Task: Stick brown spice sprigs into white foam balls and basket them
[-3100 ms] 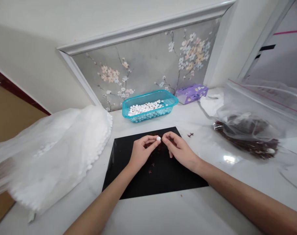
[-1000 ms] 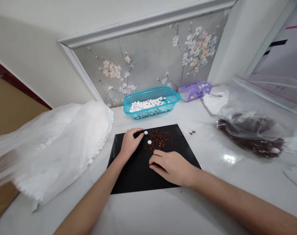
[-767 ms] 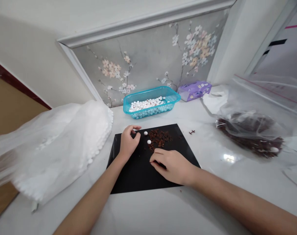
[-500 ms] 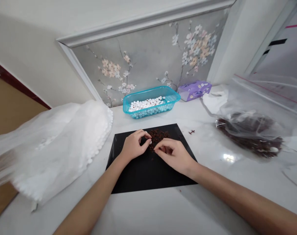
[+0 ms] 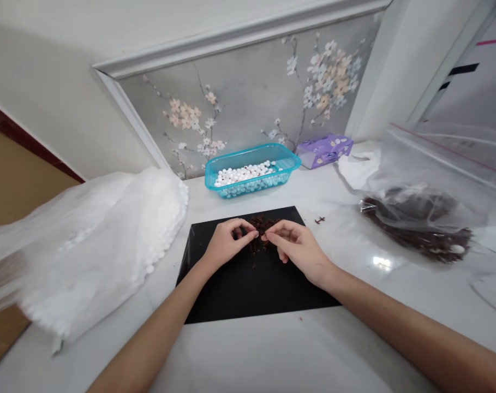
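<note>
1. Left hand (image 5: 227, 244) and right hand (image 5: 297, 249) each pinched, nearly touching each other; anything held too small to tell
2. Dark brown bits (image 5: 256, 238) heaped just beneath them on black mat (image 5: 248, 295)
3. Teal basket (image 5: 248, 190) of white beads (image 5: 243, 176) beyond mat

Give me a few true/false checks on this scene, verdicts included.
1. The left hand and the right hand are both above the black mat. True.
2. The teal basket holds dark brown bits. False: it holds white beads.
3. A heap of dark brown bits lies on the mat by the fingertips. True.
4. The purple tissue box sits left of the basket. False: it sits to the right.
</note>
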Available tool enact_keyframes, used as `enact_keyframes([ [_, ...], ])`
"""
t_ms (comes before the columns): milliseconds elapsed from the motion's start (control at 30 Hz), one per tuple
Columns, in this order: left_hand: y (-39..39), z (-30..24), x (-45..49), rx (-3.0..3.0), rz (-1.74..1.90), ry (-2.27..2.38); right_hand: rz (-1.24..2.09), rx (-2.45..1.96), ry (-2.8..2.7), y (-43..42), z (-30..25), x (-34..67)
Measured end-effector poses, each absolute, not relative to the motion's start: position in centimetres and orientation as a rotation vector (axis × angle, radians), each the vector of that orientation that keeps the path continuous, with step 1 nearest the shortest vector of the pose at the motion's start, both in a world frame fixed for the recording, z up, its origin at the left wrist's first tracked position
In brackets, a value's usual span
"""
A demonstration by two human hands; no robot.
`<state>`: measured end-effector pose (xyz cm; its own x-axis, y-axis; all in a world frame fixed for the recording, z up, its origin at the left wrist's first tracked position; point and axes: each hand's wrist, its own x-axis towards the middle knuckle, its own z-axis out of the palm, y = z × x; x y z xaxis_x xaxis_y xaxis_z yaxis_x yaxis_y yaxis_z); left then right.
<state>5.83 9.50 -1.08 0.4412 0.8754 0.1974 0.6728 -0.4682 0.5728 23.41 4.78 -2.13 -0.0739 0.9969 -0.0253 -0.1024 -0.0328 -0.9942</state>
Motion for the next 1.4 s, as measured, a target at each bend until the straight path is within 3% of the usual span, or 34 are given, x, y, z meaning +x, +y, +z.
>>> enact_keyframes([
  [467, 9.24, -1.26, 5.99, 2.269, 0.738, 1.287, 1.272, -1.204, -1.067, 5.19, -2.56, 23.40],
  [867, 9.09, -0.96, 6.75, 1.571, 0.906, 1.158, 1.245, -1.166, -1.133, 5.08, -2.43, 23.53],
  [1400, 9.09, -1.09, 6.79, 1.400, 0.855, 1.078, 1.292, -1.100, -1.285, 4.76, -1.93, 23.63],
])
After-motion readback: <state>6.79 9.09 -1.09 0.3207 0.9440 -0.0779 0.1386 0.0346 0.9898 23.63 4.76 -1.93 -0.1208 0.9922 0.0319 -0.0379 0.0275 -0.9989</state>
